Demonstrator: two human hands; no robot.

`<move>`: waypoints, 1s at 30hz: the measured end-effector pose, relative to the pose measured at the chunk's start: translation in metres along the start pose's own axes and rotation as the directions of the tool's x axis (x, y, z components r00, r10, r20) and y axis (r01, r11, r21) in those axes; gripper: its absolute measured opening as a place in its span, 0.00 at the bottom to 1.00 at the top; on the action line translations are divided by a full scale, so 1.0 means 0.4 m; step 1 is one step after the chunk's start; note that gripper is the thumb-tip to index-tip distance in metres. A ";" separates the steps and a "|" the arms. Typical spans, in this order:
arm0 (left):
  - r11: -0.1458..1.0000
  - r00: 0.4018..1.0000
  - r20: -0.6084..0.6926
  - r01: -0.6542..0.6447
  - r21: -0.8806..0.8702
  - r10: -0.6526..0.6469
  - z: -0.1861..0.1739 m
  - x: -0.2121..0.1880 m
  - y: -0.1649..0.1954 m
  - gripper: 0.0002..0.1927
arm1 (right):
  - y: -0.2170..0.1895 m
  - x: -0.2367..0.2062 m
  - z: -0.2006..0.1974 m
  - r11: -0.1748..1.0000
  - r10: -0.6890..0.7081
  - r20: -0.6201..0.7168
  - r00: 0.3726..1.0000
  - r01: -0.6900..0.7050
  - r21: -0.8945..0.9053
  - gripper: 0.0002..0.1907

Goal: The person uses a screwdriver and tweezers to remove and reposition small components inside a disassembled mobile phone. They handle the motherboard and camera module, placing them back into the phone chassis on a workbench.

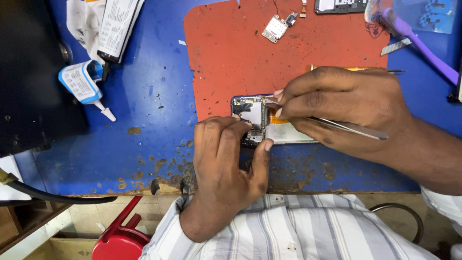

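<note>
Viewing from the head camera: the single view looks straight down on a blue counter [144, 130] with a red mat [231, 53] laid over its far part.
Opened phone [269, 123]: lies flat at the near edge of the red mat, back removed, circuit board and an orange flex strip exposed.
Left hand [228, 163]: grip pressed onto the near left end of the phone, fingertips on the board area and thumb against the lower edge; the placement looks meant to pin the phone flat so it cannot slide.
Right hand [341, 103]: grip clenched on metal tweezers [346, 126], held pen-fashion with the tips directed at the board, a hold suited to fine work.
Tweezer tips: covered by the fingers; whether they pinch a part cannot be told.
Loose parts: a small board piece [275, 28] lies well apart on the far part of the mat.
Purple brush [423, 45]: far right, within reach of the right hand.
Glue tube [84, 84]: white and blue, left, well apart from the phone.
Cut off: a dark object at the left edge and a second device at the top edge are only partly in frame.
Hidden: most of the phone's near left corner lies under the left hand.
</note>
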State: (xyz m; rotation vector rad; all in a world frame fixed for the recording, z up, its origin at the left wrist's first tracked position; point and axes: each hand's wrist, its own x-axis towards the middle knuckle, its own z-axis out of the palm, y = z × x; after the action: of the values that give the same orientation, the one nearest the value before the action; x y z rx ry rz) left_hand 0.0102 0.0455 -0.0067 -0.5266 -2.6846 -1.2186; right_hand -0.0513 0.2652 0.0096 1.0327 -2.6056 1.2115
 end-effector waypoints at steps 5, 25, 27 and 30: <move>1.000 1.000 0.006 -0.001 0.000 0.001 0.001 -0.001 -0.001 0.17 | -0.007 0.002 -0.005 0.999 0.050 -0.003 0.999 -0.050 -0.006 0.12; 0.994 0.999 0.036 -0.010 0.108 0.006 0.011 -0.003 -0.001 0.22 | -0.015 0.021 -0.039 0.987 0.139 -0.007 0.990 -0.138 0.086 0.09; 0.994 0.999 0.038 -0.008 0.105 0.004 0.010 -0.003 -0.001 0.23 | -0.013 0.016 -0.044 0.976 0.185 0.008 0.983 -0.185 0.115 0.09; 0.994 0.999 0.036 -0.008 0.106 0.004 0.011 -0.003 -0.001 0.23 | -0.001 0.005 -0.053 0.958 0.198 0.010 0.980 -0.196 0.207 0.09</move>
State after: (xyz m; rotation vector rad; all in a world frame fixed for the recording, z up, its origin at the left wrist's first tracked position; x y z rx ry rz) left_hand 0.0114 0.0483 -0.0101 -0.5464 -2.7564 -1.0681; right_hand -0.0568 0.2789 0.0253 0.8045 -2.6701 1.5575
